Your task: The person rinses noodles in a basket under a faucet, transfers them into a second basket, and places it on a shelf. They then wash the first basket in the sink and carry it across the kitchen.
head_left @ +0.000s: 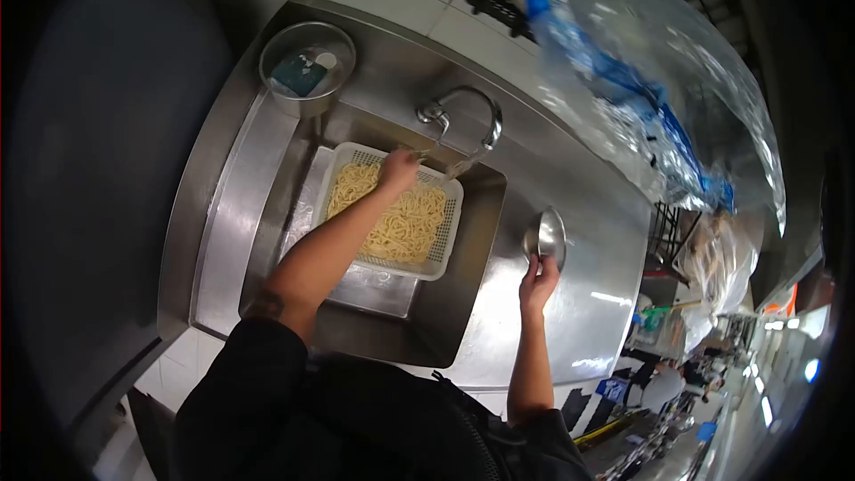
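Observation:
A white perforated plastic basket (451, 240) sits in the steel sink (476, 240), holding a wide layer of pale noodles (405, 224). My left hand (398, 171) is closed at the basket's far rim, just below the tap; what its fingers hold, if anything, is hidden. Over the far side of the basket arches the chrome tap (495, 120), its spout close to the rim. My right hand (539, 283) grips a small shiny metal bowl (551, 230), which is tilted on its side over the right-hand steel counter.
A round metal pot (337, 80) with a dark green item inside stands at the sink's far left corner. Clear and blue plastic sheeting (623, 89) hangs at the upper right. The steel counter (588, 312) extends right of the basin. People and equipment show in the far right background.

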The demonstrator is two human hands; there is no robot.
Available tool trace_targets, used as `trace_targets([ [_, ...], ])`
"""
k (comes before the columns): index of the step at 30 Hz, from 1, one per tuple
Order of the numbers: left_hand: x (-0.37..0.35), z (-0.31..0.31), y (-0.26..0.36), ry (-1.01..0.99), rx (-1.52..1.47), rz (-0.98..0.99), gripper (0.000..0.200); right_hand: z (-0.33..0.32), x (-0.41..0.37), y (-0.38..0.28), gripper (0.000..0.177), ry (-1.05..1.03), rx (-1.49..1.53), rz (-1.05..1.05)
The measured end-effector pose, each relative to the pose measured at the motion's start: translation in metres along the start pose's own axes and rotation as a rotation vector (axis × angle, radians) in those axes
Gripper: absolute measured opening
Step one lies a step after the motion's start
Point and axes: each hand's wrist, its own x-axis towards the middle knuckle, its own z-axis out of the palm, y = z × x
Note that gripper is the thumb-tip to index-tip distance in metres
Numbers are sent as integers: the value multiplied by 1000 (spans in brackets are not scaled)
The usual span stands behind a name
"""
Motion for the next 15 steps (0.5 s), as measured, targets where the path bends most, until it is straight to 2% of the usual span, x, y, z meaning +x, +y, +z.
trace_targets([
  [1, -11, -6, -33, -57, 216, -98, 21, 4, 3, 15, 9, -2, -226, -154],
  [2, -31, -13, -53, -109, 267, -144, 21, 9, 4, 26, 6, -4, -446, -313],
  [3, -50, -19, -72, -161, 318, -193, 22, 15, 4, 35, 14, 3, -427, -293],
  [4, -63, -19, -96, -140, 307, -214, 22, 24, 7, 22, 14, -20, -419, -315],
  [6, -79, -9, -143, 81, 210, -389, 33, 43, 2, -33, 20, 300, -368, -344],
  [7, -83, -10, -147, 100, 190, -412, 33, 65, 1, -33, 24, 219, -296, -432],
  [8, -91, -15, -147, 226, 235, -367, 39, 95, -4, -45, 26, 73, -107, -447],
  [9, -101, -19, -144, 352, 282, -327, 44, 139, -21, -11, 32, -243, 408, 35],
  [10, -110, -24, -137, 373, 265, -358, 44, 182, -25, 3, 41, -538, 440, 43],
  [12, -126, -40, -118, 695, 532, -183, 51, 217, -29, -68, 61, -776, -142, -410],
  [14, -132, -68, -110, 764, 604, -174, 54, 269, -37, -65, 93, -917, -153, -363],
  [15, -133, -79, -116, 819, 674, -157, 56, 287, -44, -73, 93, -932, -147, -379],
])
